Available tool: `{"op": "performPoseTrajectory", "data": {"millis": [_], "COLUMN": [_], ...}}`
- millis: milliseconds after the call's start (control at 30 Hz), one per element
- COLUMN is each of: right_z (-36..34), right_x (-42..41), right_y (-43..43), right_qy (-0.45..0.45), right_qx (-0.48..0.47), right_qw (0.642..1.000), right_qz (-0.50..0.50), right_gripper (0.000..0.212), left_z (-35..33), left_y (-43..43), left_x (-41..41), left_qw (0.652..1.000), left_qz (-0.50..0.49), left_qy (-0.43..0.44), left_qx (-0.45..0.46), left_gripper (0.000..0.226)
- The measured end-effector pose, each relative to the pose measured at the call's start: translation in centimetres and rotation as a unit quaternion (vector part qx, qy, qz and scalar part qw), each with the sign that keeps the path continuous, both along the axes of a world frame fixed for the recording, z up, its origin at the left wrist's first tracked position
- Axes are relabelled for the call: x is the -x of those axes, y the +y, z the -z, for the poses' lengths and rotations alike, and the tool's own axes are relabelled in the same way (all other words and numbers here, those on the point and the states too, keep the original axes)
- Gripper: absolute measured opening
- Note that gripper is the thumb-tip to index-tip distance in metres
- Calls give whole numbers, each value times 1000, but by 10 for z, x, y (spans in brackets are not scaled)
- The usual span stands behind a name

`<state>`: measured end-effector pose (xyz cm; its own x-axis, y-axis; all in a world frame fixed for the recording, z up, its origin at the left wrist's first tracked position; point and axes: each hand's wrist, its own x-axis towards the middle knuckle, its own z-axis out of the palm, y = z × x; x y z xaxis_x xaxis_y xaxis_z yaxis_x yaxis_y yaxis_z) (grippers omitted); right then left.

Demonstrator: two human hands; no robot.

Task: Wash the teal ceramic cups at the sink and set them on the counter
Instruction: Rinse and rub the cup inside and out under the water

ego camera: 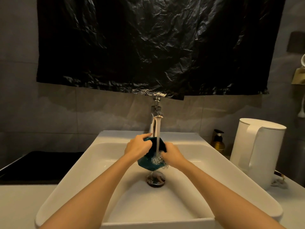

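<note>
A teal ceramic cup [148, 162] is held tilted over the white sink [102, 164], under the running stream from the chrome tap [156, 119]. My left hand [137, 147] grips the cup's rim and left side. My right hand [173, 155] holds its right side, with fingers at the dark opening. Water splashes off the cup's side near my right hand. No other cup is in view.
The sink drain [155, 179] lies straight below the cup. A white electric kettle [257, 151] and an amber pump bottle [218, 142] stand on the right counter. A black mat [41, 164] covers the left counter. A black plastic sheet [156, 47] hangs on the wall above the tap.
</note>
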<state>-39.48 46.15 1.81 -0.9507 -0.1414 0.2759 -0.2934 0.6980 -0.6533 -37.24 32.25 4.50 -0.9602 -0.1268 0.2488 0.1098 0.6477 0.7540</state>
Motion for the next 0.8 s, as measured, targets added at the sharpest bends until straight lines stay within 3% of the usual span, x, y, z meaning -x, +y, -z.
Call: {"op": "performPoseTrajectory", "data": {"millis": [100,233,367,433,500,600,667,800], "right_z": [-3,-5,-4,-4,-6,-6,-6,-11], "right_x": [-3,-2,-2,-4,-3,-4,-6,-11], "right_y": [0,3,1,1,2,3,3,0], "right_qy": [-5,54,-16,-2,22,4,-28,-160], "right_qx": [7,-27,-14,-13,-17,-44,-46,124], "right_qw": [999,998,996,997,999,999,999,979], "right_qz": [-45,-14,-87,-73,-26,-5,-9,-14], "right_gripper": [48,28,45,42,26,24,22,27], "left_z": [1,-3,-3,-2,-3,-4,-4,-5], "left_y": [1,3,-1,-1,0,1,-1,4], "left_x": [-2,-2,-3,-2,0,0,2,1], "left_qw": [998,999,998,998,999,998,992,969], "left_qz": [4,10,-3,6,24,46,61,77], "left_qy": [2,5,2,-7,-14,-38,-63,-77], "left_qx": [55,36,61,55,29,-12,-95,-221], "left_gripper": [49,49,51,50,47,44,40,47]}}
